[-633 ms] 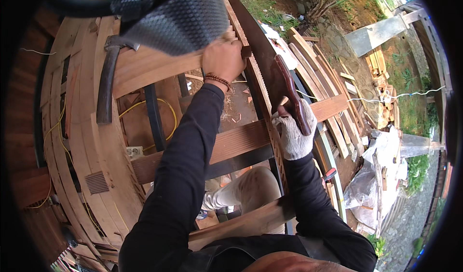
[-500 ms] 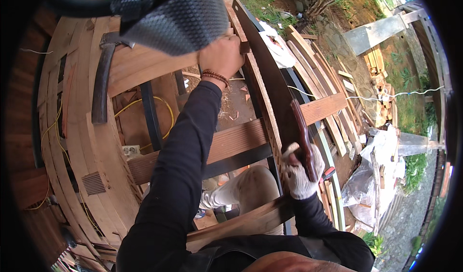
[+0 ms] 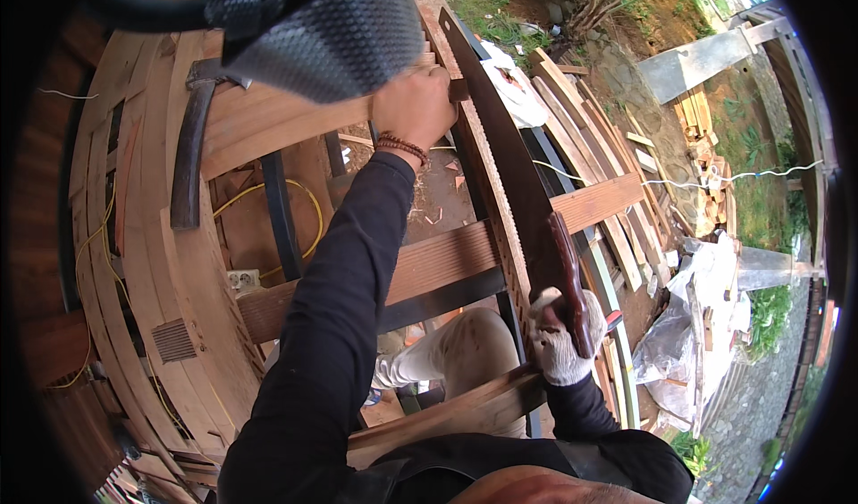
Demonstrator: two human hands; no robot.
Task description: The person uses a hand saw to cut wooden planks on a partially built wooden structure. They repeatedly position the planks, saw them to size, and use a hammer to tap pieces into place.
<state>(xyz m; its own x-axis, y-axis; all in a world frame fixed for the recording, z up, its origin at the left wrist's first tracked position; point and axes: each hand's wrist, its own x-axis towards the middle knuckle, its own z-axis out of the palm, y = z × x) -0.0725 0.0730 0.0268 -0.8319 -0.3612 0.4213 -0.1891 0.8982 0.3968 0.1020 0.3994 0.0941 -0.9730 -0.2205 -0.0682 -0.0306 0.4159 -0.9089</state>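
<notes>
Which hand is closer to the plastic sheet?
The right. The gloved right hand, gripping the saw, is left of the plastic sheet; the bare left hand is farther left and higher in the picture.

At the left of the frame, a hand tool with a curved dark handle (image 3: 186,178) lies on the planks, with a looped yellow cable (image 3: 320,222) and a white power socket (image 3: 243,280) lower and further right. Right of centre, long timber strips (image 3: 581,142) lie side by side on the ground; beyond them a white cord (image 3: 746,176) crosses toward the right edge, above crumpled clear plastic sheeting (image 3: 661,348) at lower right.
</notes>
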